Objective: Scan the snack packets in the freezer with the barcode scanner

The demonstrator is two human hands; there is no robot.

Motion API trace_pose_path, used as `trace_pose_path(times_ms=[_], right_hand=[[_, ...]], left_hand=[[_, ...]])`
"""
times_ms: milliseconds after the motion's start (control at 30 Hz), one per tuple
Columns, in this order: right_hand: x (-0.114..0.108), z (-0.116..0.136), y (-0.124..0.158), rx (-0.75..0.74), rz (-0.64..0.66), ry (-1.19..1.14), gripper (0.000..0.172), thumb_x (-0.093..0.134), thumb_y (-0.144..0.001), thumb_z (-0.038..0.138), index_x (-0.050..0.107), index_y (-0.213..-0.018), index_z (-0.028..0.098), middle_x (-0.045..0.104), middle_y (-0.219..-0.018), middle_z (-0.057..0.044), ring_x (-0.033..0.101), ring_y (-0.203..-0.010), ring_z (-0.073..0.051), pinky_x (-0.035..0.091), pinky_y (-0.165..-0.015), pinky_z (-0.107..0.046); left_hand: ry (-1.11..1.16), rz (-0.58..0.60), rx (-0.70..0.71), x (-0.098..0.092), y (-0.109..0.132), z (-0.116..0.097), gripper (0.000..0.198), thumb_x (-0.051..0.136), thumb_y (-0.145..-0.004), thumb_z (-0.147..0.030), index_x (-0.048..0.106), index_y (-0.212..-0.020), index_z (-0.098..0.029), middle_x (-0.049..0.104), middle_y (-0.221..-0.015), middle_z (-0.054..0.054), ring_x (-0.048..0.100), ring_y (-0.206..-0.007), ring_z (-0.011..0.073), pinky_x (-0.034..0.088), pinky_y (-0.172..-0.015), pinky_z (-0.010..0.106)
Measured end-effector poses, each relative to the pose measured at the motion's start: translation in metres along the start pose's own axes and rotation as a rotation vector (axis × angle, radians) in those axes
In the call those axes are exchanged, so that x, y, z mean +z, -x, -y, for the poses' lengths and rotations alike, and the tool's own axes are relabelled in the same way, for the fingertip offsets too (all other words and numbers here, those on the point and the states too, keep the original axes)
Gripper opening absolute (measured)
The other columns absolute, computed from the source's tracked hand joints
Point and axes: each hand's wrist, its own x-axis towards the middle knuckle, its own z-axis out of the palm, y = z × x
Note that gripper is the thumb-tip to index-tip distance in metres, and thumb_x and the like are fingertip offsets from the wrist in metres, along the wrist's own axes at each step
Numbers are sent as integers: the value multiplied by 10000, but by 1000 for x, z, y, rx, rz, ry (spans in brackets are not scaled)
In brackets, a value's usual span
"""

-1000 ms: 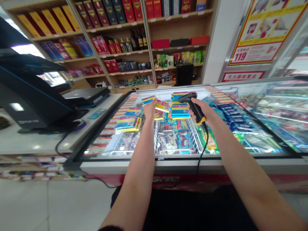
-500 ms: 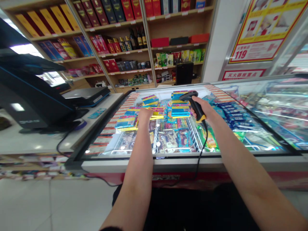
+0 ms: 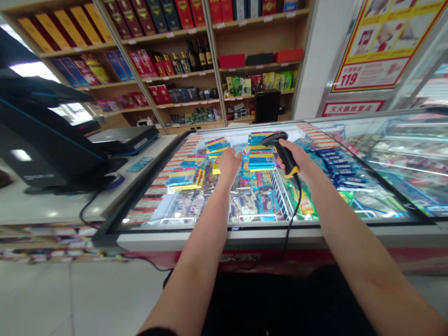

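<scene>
In the head view, my right hand [image 3: 297, 157] is wrapped around the handle of a black and yellow barcode scanner [image 3: 285, 156]. Its head points left, above blue and yellow boxes [image 3: 262, 160] stacked on the right. My left hand [image 3: 230, 162] is over the middle of the freezer, beside a yellow-edged box [image 3: 216, 165]. The back of this hand hides most of its fingers and whatever lies under them. More blue and yellow boxes [image 3: 184, 176] lie to its left, and another small stack [image 3: 217, 144] sits just behind it.
The glass-topped chest freezer [image 3: 252, 237] holds wire baskets with wrapped goods, including blue packets [image 3: 338, 168] on the right. The scanner's cable [image 3: 297, 205] hangs over the front edge. A black checkout machine [image 3: 45, 144] stands on the left counter [image 3: 63, 205]. Stocked shelves [image 3: 182, 74] rise behind.
My left hand has moved right, from the left boxes to the middle, covering the pink and yellow box that showed beside it. My right hand holds the scanner in nearly the same place.
</scene>
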Motion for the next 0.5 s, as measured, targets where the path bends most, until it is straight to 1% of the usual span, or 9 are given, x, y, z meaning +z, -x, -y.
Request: trace_pose_path(times_ms=[67,133,200,267,333,400,500], right_hand=[[-1,0,-1,5,-4,1,336,460,-991,452,578,-862,166,575,-483,-18,507,-339,-136,416,-317,-222],[-1,0,-2,9,-6,-1,332,472,-985,458,580,-867,168,575,-485,-17,505,-337,-136,411,-317,-223],[-2,0,-3,15,-4,0,327,490,-975,470,584,-880,171,579,-489,-16,504,-336,-139,412,-319,-229],[-2,0,-3,24,-5,5,325,502,-968,481,586,-899,174,581,-492,-16,505,-337,-143,412,-321,-234],[-2,-1,-4,22,-5,5,327,508,-965,488,585,-909,175,581,-494,-14,508,-342,-144,412,-322,-234],[-2,-2,-3,10,-3,2,331,514,-961,494,583,-905,175,578,-492,-12,511,-347,-142,412,-324,-230],[-1,-3,-3,-8,2,-1,340,518,-958,503,577,-888,176,573,-487,-10,506,-346,-140,414,-323,-229]], left_hand=[[43,59,34,10,5,-12,366,486,-939,-483,651,-1078,-188,720,-1061,108,657,-1057,248,472,-895,317],[59,97,49,18,9,-20,457,481,-923,-571,665,-1064,-176,730,-1032,123,665,-1046,261,473,-881,316],[57,120,55,24,12,-26,533,490,-891,-641,680,-1025,-162,731,-1011,153,667,-1048,288,477,-869,324],[57,150,48,28,13,-29,558,532,-847,-676,696,-930,-149,728,-971,185,670,-1041,323,484,-849,334],[82,185,26,31,11,-29,528,601,-797,-670,688,-793,-150,725,-902,201,676,-1014,352,491,-825,344],[134,213,-11,34,8,-28,470,675,-750,-630,652,-669,-168,721,-822,195,684,-979,365,496,-809,349],[223,241,-85,34,3,-26,379,757,-698,-525,600,-581,-201,704,-718,160,692,-953,364,501,-803,351]])
